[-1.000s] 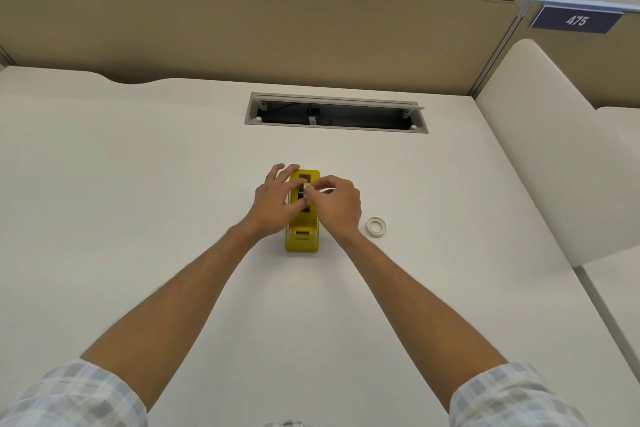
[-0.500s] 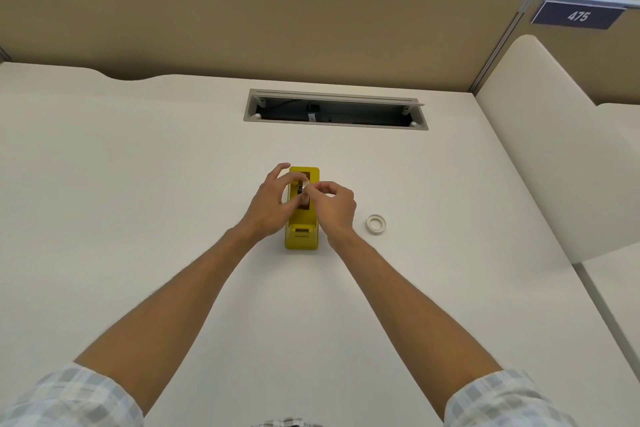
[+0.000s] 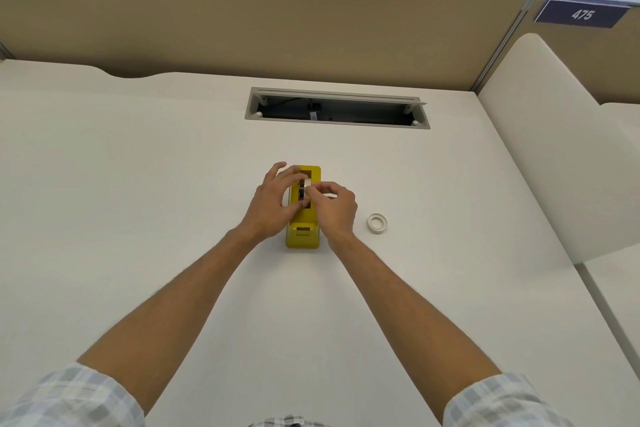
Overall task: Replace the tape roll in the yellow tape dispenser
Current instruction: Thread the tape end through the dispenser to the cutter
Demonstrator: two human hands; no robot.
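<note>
The yellow tape dispenser stands on the white desk, its long side pointing away from me. A tape roll sits upright in the dispenser's open slot. My left hand rests against the dispenser's left side, thumb and fingers on the roll. My right hand pinches the roll from the right with thumb and forefinger. A second white tape ring lies flat on the desk to the right of my right hand, untouched.
An open cable slot is cut into the desk behind the dispenser. A tan partition wall closes off the back. A rounded cream divider rises on the right side.
Both hands have stayed at the dispenser. My right fingers have closed in tighter on the roll in the slot. The loose ring has not moved.
</note>
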